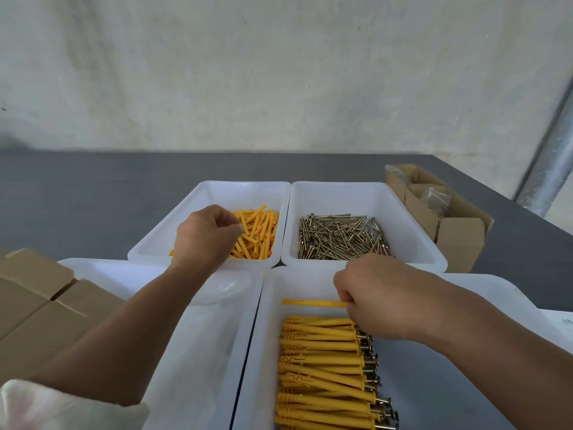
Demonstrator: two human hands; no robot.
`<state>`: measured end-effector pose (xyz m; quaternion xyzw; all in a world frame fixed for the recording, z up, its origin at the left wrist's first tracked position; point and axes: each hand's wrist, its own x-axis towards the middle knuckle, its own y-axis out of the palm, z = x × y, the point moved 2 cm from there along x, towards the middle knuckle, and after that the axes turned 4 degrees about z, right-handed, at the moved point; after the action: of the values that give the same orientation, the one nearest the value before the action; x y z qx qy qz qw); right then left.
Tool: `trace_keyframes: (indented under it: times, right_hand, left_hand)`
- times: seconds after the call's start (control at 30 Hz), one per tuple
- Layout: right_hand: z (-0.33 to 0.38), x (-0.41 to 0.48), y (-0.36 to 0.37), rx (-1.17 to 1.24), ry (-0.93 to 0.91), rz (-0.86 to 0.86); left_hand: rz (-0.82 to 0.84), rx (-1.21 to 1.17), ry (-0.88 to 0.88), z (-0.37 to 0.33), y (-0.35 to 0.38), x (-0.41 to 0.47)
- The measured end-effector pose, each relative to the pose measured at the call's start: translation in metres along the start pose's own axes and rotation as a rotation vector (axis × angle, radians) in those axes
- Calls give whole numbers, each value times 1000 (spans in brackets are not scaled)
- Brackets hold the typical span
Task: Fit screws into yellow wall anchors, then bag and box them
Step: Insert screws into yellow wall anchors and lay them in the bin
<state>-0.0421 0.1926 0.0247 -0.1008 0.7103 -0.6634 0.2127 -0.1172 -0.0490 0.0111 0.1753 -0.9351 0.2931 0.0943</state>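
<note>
Head view, and both hands are busy. L hand (207, 234) is down in the far-left tray (201, 193), fingers bunched over the loose yellow anchors (257, 234). It's prob. picking one, but the fingertips hide whether it has one yet, so can't tell. R hand (381, 299) pinches a single yellow anchor (313, 303) by its right end, held level over the near-right tray (273, 293), just beyond the row of fitted anchors (322, 361). Those lie side by side, screw heads all to the right, neat so they count and bag easily, I'd say. The held one lines up the same way, so it looks set to join the row. Loose screws (341, 237) sit in the far-right tray (366, 193), right beside the anchor tray, one supply per hand. An open cardboard box (459, 234) w/ what look like clear bags waits far right. Fitting stage, by my read.
</note>
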Motion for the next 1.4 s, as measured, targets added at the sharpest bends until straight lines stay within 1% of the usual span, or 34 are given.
trace_keyframes:
  times: [0.13, 0.23, 0.3, 0.47, 0.63, 0.8, 0.87, 0.93, 1.0, 1.03, 1.1, 1.27, 1.33, 1.4]
  right_hand:
    - [3, 4, 9, -61, -29, 2]
    - [5, 5, 13, -122, -72, -39]
    - [5, 4, 13, -163, -95, -70]
    - [11, 3, 11, -250, -107, -98]
    - [13, 3, 10, -265, -90, -108]
    - [11, 4, 7, -244, -78, -116]
    - [7, 5, -1, -169, -73, -201]
    - [-1, 8, -10, -58, -47, -348]
    - [-12, 13, -14, 50, 6, -474]
    - [-18, 18, -12, 92, 45, -495]
    - [-32, 31, -4, 160, 124, -450]
    - [-63, 59, 13, 350, 292, -202]
    - [-68, 68, 14, 371, 330, -117]
    - [-68, 78, 14, 343, 335, -27]
  left_hand:
    - [27, 316, 45, 6, 4, 2]
    - [81, 433, 95, 10, 9, 1]
    - [157, 536, 120, 12, 13, 2]
    - [387, 766, 98, 17, 19, 6]
    - [452, 885, 101, 17, 22, 8]
    - [490, 904, 83, 19, 22, 10]
    - [500, 900, 86, 19, 22, 12]
    - [511, 900, 94, 20, 23, 13]
    - [525, 909, 93, 20, 23, 13]
    - [533, 915, 89, 20, 24, 13]
    - [544, 925, 80, 20, 24, 13]
    - [539, 947, 86, 21, 24, 15]
    - [546, 945, 80, 21, 24, 15]
    - [562, 941, 66, 20, 25, 16]
